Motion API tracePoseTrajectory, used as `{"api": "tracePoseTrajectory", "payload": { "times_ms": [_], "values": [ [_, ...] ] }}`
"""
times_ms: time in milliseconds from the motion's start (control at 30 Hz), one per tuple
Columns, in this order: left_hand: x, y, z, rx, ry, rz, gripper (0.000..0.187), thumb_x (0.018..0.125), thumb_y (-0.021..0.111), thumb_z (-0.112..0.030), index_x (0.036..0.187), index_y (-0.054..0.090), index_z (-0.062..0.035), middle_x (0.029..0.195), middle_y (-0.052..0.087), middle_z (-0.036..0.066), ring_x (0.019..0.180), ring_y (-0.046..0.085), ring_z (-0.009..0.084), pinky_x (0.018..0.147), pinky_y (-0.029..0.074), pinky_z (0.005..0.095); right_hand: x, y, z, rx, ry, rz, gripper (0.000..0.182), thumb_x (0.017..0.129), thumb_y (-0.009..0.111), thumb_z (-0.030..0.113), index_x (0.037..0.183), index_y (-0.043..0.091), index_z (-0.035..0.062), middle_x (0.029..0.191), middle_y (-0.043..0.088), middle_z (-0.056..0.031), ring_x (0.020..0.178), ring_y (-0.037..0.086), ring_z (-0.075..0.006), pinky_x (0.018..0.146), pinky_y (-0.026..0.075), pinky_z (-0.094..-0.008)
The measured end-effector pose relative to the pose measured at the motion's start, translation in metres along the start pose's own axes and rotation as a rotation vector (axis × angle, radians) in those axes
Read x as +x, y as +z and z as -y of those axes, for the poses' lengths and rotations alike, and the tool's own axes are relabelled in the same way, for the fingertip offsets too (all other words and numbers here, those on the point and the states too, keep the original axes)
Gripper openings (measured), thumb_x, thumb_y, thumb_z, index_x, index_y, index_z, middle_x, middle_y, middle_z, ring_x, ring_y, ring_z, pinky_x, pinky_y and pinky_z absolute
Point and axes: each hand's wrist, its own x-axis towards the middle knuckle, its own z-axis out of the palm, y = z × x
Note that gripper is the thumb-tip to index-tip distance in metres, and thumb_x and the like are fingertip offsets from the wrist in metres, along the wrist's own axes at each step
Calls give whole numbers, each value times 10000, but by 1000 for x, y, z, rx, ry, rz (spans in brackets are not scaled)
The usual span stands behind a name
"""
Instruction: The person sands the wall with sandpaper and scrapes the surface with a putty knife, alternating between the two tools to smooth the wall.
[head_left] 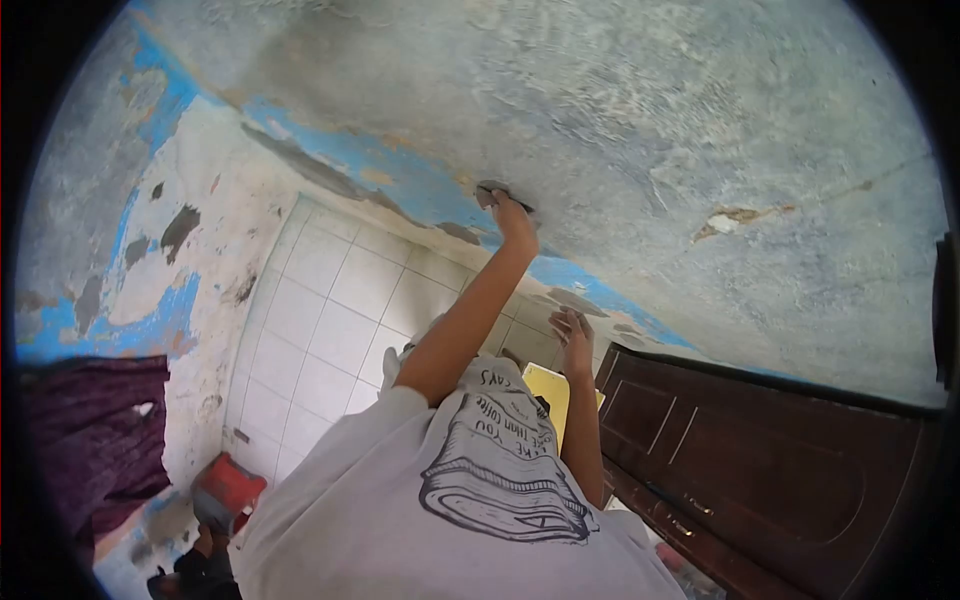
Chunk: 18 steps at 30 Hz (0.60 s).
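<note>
My left hand (512,217) reaches up to the wall (640,130), its fingers closed and pressed to the surface. A small dark grey flat piece (488,193) shows at its fingertips; whether it is a thin tool or a smear of filler, I cannot make out. Lower and to the right, my right hand (574,338) is raised with its fingers apart. Just above its fingertips is a grey patch (577,302) on the wall's lower band. Peeling blue paint (410,175) runs along that band beside both hands.
White floor tiles (335,330) lie below. Close on the right stands a dark wooden cabinet (760,460). A yellow surface (548,385) shows behind my right forearm. At left are a purple cloth (90,440) and a red object (230,485). The wall has a chipped hole (730,220).
</note>
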Motion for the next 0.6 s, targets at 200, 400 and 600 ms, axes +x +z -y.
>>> {"api": "tracePoseTrajectory", "payload": {
  "times_ms": [200, 400, 600],
  "values": [
    [17, -2, 42, -64, 121, 6, 711, 1096, 344, -549, 1651, 158, -145, 1650, 304, 78, 1467, 350, 262, 1182, 309, 407, 36, 27, 36, -79, -100, 56, 374, 1086, 518, 346, 1294, 623, 53, 1184, 700, -99, 1138, 659, -217, 994, 488, -374],
    [71, -47, 5, -264, -118, -85, 560, 1082, 328, -586, 1491, 432, -218, 1479, 484, 19, 1207, 527, 207, 1048, 440, 433, 36, 41, 58, -89, -109, 75, 389, 1090, 509, 344, 1308, 611, 39, 1199, 695, -117, 1147, 654, -230, 994, 496, -392],
    [43, -14, 27, -122, -99, -106, 550, 1098, 266, -587, 1444, 481, -217, 1433, 510, 67, 1206, 529, 239, 1041, 446, 496, 49, 38, 45, -26, -91, 44, 398, 1083, 524, 353, 1313, 605, 38, 1210, 686, -116, 1145, 653, -228, 1007, 489, -397]
  ]
}}
